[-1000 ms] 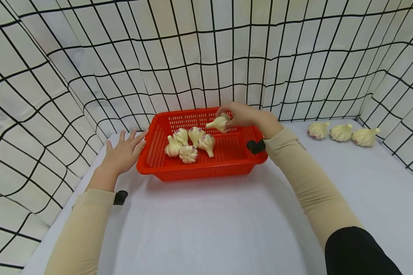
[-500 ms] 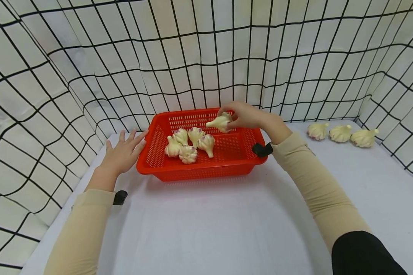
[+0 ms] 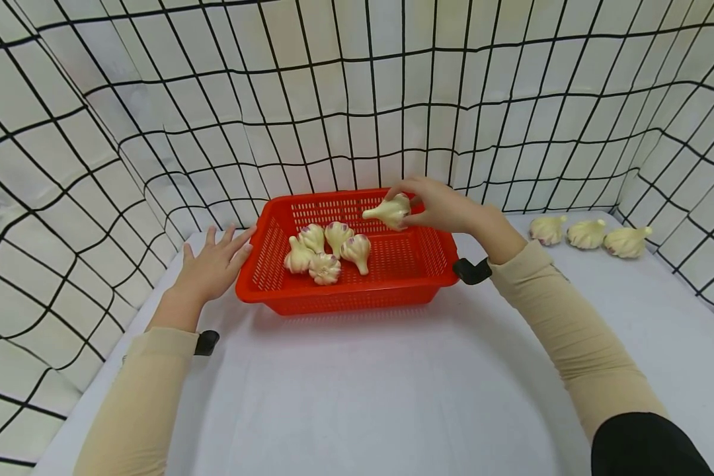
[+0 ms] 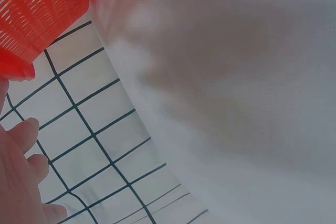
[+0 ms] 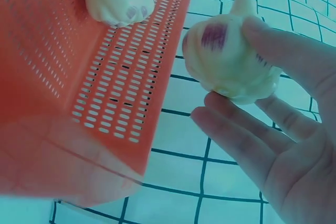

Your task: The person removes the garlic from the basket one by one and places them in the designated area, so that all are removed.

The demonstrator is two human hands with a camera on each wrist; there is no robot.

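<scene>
My right hand (image 3: 437, 203) pinches a garlic bulb (image 3: 391, 211) between thumb and fingers, over the right half of a red plastic basket (image 3: 345, 294). In the right wrist view that garlic bulb (image 5: 226, 59) shows purple patches, its stem pointing away. My left hand (image 3: 214, 264) lies with fingers spread and straight, fingertips right at the basket's left rim. Several garlic bulbs (image 3: 324, 268) sit grouped in the basket's left half. In the left wrist view, part of the left hand (image 4: 21, 171) shows below the basket's rim (image 4: 16, 69).
A row of 3 garlic bulbs (image 3: 586, 234) lies on the white table (image 3: 345, 390) to the right, near the back. Black netting (image 3: 357, 112) over white walls closes off the back and both sides, close behind the basket.
My right hand has drawn slightly to the right with the garlic bulb in its grip, and the right forearm has swung outward. The left hand has stayed in place.
</scene>
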